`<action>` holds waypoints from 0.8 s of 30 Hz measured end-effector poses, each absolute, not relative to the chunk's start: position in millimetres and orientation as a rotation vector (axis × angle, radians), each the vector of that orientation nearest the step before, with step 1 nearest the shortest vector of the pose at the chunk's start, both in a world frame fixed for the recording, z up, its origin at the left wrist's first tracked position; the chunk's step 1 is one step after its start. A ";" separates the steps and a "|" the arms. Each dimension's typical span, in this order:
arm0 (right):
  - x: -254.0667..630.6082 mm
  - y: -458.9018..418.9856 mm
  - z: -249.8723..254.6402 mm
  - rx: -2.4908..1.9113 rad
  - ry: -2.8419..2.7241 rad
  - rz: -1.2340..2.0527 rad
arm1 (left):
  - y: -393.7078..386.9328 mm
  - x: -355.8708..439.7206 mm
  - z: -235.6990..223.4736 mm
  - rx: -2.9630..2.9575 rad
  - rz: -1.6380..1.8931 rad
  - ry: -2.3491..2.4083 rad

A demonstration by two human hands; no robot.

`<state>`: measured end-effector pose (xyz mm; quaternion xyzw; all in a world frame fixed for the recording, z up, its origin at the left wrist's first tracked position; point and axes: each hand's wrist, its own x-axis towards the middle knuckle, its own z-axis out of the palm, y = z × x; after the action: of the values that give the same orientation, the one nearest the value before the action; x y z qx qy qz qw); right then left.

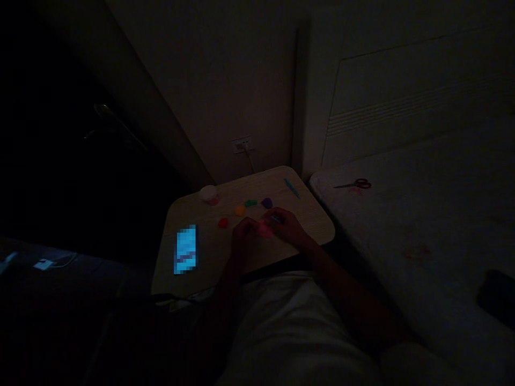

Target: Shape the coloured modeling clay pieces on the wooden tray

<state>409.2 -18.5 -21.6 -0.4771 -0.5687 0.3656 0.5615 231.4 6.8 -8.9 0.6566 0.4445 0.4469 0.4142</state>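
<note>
In dim light, a soft pink lump, like modelling clay, is between my two hands over a small table. My left hand has its fingers curled against the lump's left side. From the right, my right hand closes on it; a small bluish thing shows at those fingers, too dark to name. Just beyond lie a purple lump, a green lump, an orange lump and a red lump.
A lit phone lies at the table's left. Toward the back are a pale rounded object and a light-blue pen-like stick. Red-handled scissors rest on the bed at right. A wall socket holds a plug.
</note>
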 end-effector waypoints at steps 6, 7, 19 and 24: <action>407.8 -16.8 -25.4 -1.312 -1.316 0.664 | 6.3 236.6 -18.8 1.757 1.177 1.371; 407.9 -16.6 -25.5 -1.336 -1.321 0.644 | 6.6 236.9 -21.9 1.768 1.209 1.409; 412.9 -21.0 -23.4 -1.386 -1.400 0.524 | -17.1 216.1 -19.5 2.743 0.605 0.899; 414.8 -19.4 -24.5 -1.380 -1.407 0.545 | -13.9 217.2 -22.6 2.795 0.439 0.920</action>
<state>414.8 -19.4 -24.5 -0.5758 -0.5873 0.2276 0.5213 217.2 -13.9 -22.6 0.9362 0.3082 0.1470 0.0832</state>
